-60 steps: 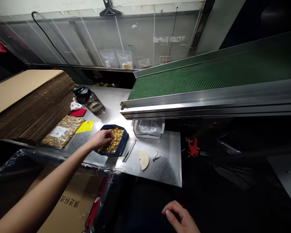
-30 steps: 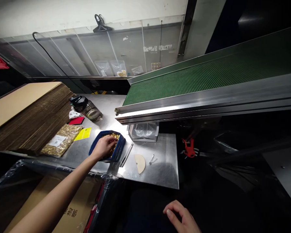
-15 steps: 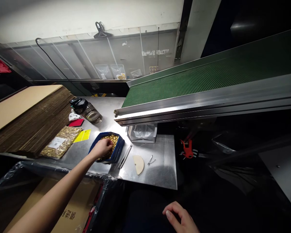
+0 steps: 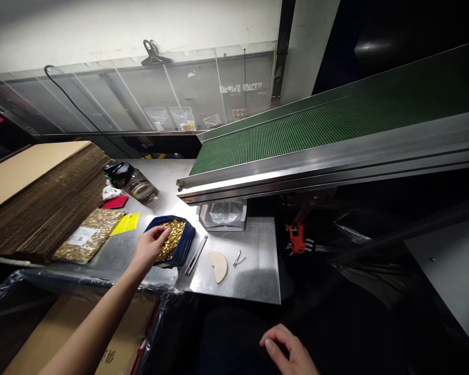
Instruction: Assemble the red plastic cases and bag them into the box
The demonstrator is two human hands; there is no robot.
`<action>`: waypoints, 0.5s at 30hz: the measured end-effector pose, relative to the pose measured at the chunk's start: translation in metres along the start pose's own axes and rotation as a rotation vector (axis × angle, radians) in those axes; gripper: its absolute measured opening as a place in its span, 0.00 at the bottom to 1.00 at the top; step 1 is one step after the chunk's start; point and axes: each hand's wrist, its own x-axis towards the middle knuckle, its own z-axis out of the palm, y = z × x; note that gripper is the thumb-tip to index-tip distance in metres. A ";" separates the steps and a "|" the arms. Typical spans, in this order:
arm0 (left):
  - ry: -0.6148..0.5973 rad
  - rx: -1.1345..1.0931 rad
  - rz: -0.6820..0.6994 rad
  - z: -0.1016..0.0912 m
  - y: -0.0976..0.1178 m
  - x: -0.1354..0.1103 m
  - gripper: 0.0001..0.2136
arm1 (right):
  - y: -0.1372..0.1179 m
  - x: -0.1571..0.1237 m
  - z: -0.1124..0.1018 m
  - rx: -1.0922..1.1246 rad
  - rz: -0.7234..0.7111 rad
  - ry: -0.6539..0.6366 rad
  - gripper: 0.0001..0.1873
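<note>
My left hand (image 4: pixel 151 247) is above the near left side of a blue bin (image 4: pixel 186 245) full of small gold-coloured metal pieces (image 4: pixel 175 234). Its thumb and fingertips are pinched together; anything between them is too small to make out. At the bottom, over the dark area in front of the table, my right hand (image 4: pixel 287 348) hangs loosely curled. A gap shows between its thumb and forefinger, with nothing visible in it. Right of the bin lie a slim metal pen-like tool (image 4: pixel 196 255), a cream half-disc (image 4: pixel 219 267) and small silver metal parts (image 4: pixel 239 259).
A green ribbed conveyor (image 4: pixel 266 136) slopes up rightward above a clear-lined tray (image 4: pixel 222 216). Stacked cardboard (image 4: pixel 42 203), a bag of gold pieces (image 4: pixel 88 234), a yellow label (image 4: pixel 125 224) and a water bottle (image 4: pixel 136 185) stand left. A black-lined box (image 4: pixel 35 278) sits in front.
My left hand has lifted out of the gold pieces and drawn back toward the bin's near left side, fingers still pinched. My right hand keeps its pose. The view has shifted slightly.
</note>
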 end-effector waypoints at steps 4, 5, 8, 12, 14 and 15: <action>-0.165 -0.354 -0.090 0.030 0.037 -0.068 0.27 | -0.045 0.006 -0.004 0.055 -0.046 0.061 0.20; -0.226 -0.418 -0.120 0.042 0.048 -0.090 0.26 | -0.060 0.008 -0.006 0.083 -0.092 0.086 0.17; -0.461 -0.575 -0.223 0.083 0.077 -0.150 0.20 | -0.101 0.015 -0.013 0.086 -0.306 0.194 0.10; -0.828 -0.965 -0.482 0.124 0.105 -0.198 0.13 | -0.121 0.018 -0.026 -0.007 -0.514 0.340 0.10; -0.873 -1.011 -0.492 0.136 0.112 -0.206 0.11 | -0.116 0.014 -0.034 -0.029 -0.517 0.386 0.09; -0.885 -1.010 -0.486 0.140 0.113 -0.208 0.10 | -0.113 0.011 -0.038 -0.027 -0.509 0.398 0.09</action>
